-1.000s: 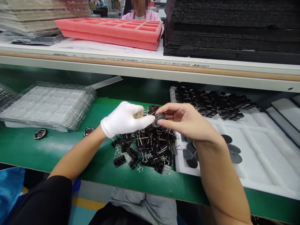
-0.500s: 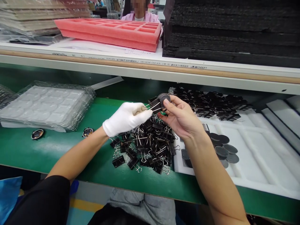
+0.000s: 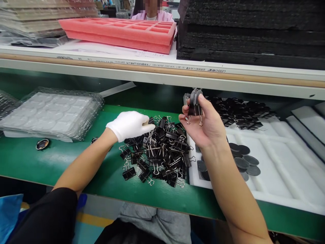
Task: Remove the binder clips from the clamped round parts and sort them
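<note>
My right hand (image 3: 207, 123), bare, is raised over the white foam tray (image 3: 279, 162) and pinches a grey round disc with a black binder clip clamped on it (image 3: 195, 101). My left hand (image 3: 128, 124), in a white glove, hovers at the left top of the heap of black binder clips (image 3: 158, 154) on the green bench, fingers curled together; whether it holds a clip I cannot make out. Several loose grey discs (image 3: 241, 161) lie on the foam tray beside my right wrist.
Clipped parts are piled at the tray's back (image 3: 236, 110). Clear blister trays (image 3: 53, 113) are stacked at the left, with two small round parts (image 3: 42, 144) in front. A shelf above carries pink foam (image 3: 119, 30) and black foam (image 3: 251, 30). A person sits beyond.
The left hand let go of the clip's wire handles and dropped to the heap. The right hand lifted the clipped disc up and to the right.
</note>
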The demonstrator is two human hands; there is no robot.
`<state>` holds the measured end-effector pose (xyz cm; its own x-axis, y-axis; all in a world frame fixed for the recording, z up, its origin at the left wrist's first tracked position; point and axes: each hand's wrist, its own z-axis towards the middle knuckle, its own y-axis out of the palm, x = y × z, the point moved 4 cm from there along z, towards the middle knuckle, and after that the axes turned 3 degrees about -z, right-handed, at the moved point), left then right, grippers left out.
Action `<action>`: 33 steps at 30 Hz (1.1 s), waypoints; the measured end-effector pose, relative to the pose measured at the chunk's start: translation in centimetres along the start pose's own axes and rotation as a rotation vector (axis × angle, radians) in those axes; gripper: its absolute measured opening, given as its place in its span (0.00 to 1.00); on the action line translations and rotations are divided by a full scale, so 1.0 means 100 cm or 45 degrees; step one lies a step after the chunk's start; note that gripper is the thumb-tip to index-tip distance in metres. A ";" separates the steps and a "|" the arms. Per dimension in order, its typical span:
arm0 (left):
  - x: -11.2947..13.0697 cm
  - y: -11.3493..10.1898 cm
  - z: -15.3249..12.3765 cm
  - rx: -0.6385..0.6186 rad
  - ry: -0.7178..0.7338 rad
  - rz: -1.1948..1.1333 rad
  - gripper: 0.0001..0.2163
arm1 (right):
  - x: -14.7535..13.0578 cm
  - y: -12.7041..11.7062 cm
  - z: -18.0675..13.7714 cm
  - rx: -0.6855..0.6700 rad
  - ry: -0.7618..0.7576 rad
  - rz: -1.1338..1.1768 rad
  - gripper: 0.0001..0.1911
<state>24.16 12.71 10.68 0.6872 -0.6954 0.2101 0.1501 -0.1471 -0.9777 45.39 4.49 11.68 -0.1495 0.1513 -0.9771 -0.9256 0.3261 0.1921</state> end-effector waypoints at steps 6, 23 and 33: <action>0.001 0.017 0.005 -0.334 0.249 -0.116 0.14 | 0.002 0.008 -0.005 0.037 0.152 0.313 0.24; 0.016 -0.043 -0.019 0.616 0.030 -0.894 0.18 | -0.006 0.027 -0.023 -0.494 -0.061 -0.246 0.18; 0.027 -0.041 -0.024 0.292 0.191 -0.635 0.20 | -0.019 0.021 -0.027 -0.615 -0.215 -0.360 0.13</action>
<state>23.67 9.78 15.24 0.3876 -0.6760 0.6268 0.5925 -0.3382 -0.7312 42.81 2.37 13.68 0.1472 0.2801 -0.9486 -0.9811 -0.0807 -0.1761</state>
